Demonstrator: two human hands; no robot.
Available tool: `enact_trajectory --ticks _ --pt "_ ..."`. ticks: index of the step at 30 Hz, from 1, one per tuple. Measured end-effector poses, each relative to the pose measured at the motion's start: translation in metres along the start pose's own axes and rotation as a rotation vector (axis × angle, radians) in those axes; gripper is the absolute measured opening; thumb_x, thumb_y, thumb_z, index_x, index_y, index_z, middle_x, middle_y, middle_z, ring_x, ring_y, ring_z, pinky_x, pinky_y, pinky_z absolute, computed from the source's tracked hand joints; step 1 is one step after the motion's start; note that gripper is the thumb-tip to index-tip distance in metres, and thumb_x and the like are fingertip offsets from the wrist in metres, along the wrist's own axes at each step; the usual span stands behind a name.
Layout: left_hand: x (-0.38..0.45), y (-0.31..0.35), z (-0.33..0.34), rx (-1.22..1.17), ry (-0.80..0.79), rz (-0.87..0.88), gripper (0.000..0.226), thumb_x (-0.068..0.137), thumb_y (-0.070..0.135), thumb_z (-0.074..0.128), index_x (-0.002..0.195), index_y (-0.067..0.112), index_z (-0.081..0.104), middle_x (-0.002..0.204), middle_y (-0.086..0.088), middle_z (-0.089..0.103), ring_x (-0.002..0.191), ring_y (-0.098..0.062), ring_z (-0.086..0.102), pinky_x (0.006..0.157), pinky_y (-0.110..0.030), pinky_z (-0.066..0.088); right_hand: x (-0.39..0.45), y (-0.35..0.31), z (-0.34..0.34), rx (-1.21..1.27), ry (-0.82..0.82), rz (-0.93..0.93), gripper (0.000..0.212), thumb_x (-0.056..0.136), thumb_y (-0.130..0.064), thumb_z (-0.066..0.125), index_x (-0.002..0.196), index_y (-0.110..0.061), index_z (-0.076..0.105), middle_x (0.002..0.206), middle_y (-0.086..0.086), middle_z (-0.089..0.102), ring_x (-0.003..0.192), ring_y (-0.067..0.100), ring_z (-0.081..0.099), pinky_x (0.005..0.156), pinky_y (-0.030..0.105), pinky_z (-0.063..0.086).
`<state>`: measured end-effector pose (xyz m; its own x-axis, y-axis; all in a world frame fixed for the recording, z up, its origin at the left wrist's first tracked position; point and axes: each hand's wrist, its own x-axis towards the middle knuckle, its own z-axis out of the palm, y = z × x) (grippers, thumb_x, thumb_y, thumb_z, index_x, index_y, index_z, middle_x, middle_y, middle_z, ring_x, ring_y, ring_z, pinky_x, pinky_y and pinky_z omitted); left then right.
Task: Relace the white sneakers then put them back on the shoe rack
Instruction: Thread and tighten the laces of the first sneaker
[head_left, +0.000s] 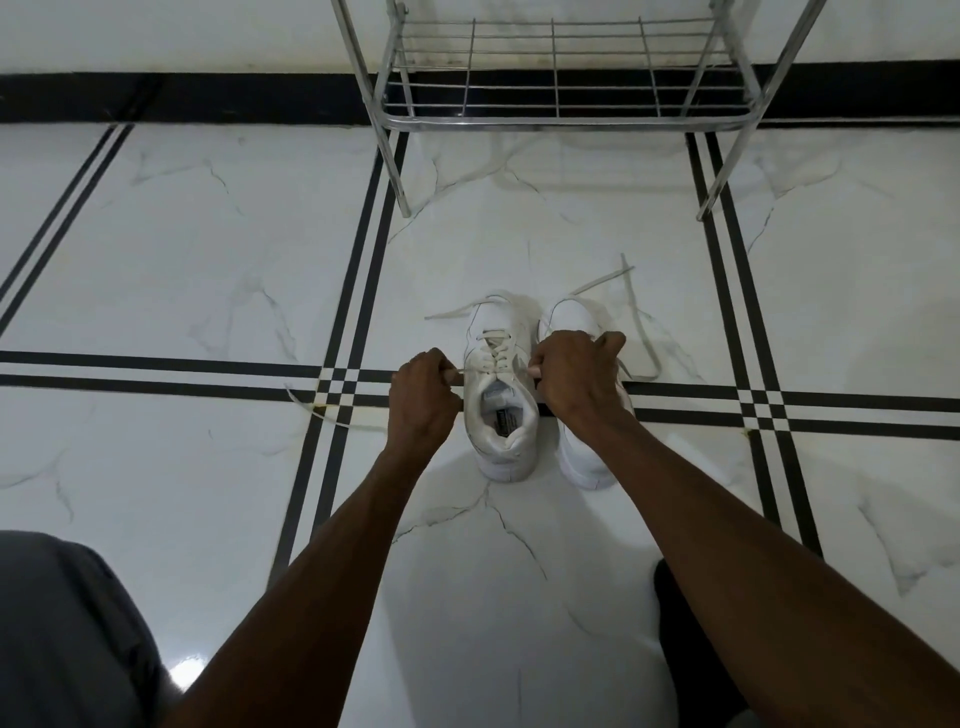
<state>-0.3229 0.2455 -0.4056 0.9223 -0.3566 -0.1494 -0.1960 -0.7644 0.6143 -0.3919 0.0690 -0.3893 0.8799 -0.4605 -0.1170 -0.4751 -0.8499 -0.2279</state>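
Sneakers (501, 395) stand side by side, toes toward the shoe rack (561, 122). Left hand (423, 397) and right hand (574, 376) each pinch a lace end (460, 371) of the left shoe.

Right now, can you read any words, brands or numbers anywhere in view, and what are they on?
None can be read.
Dark label on the insole of the left sneaker: print too small and blurred.
Right sneaker, shoe rack, floor: no text visible.

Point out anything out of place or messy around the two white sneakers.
Loose white lace ends trail over the marble floor beyond the right sneaker, and another end lies left of the left hand. The chrome wire shoe rack holds no shoes on the shelf in view. Nothing looks damaged.
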Motion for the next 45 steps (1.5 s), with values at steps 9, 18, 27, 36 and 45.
enact_trajectory --ticks 9,18,27,36,45 --pt "-0.002 0.007 -0.006 -0.43 -0.041 -0.31 0.019 0.096 -0.01 0.045 0.092 0.005 0.056 0.105 -0.019 0.072 0.097 -0.037 0.073 0.084 -0.05 0.064 0.003 -0.007 -0.013 0.356 -0.138 -0.062 0.009 0.082 -0.008 0.067 0.09 -0.009 0.061 0.093 0.012 0.074 0.091 0.03 0.066 0.078 0.04 0.053" --pt "-0.002 0.004 -0.004 -0.486 -0.038 -0.366 0.014 0.106 0.009 0.047 0.101 0.004 0.059 0.109 -0.01 0.075 0.087 -0.016 0.071 0.069 -0.026 0.052 0.004 -0.014 -0.011 0.324 -0.141 0.038 0.011 0.08 -0.004 0.061 0.089 -0.007 0.066 0.096 0.016 0.074 0.093 0.034 0.067 0.078 0.041 0.056" --pt "-0.007 -0.002 -0.022 -0.426 -0.154 -0.222 0.013 0.1 -0.004 0.046 0.105 -0.007 0.058 0.115 -0.017 0.075 0.089 -0.02 0.072 0.06 -0.013 0.05 0.004 -0.005 -0.03 0.396 -0.358 -0.091 0.012 0.092 -0.017 0.06 0.096 -0.007 0.065 0.087 -0.001 0.065 0.084 0.019 0.061 0.061 0.022 0.042" --pt "-0.003 0.001 -0.046 -0.488 -0.273 -0.172 0.027 0.098 0.019 0.052 0.102 -0.003 0.067 0.109 -0.014 0.075 0.102 -0.023 0.068 0.077 -0.032 0.045 0.011 -0.006 -0.038 0.268 -0.373 -0.073 0.026 0.096 -0.034 0.049 0.101 -0.015 0.066 0.102 0.001 0.075 0.1 0.022 0.065 0.085 0.034 0.045" --pt "0.014 0.039 -0.048 -0.884 -0.23 -0.147 0.034 0.108 0.033 0.044 0.081 0.016 0.055 0.086 -0.004 0.074 0.09 -0.018 0.073 0.087 -0.038 0.053 0.015 -0.024 -0.052 1.286 -0.37 0.187 0.032 0.102 -0.041 0.045 0.084 -0.02 0.062 0.089 0.001 0.079 0.089 0.015 0.069 0.074 0.034 0.043"
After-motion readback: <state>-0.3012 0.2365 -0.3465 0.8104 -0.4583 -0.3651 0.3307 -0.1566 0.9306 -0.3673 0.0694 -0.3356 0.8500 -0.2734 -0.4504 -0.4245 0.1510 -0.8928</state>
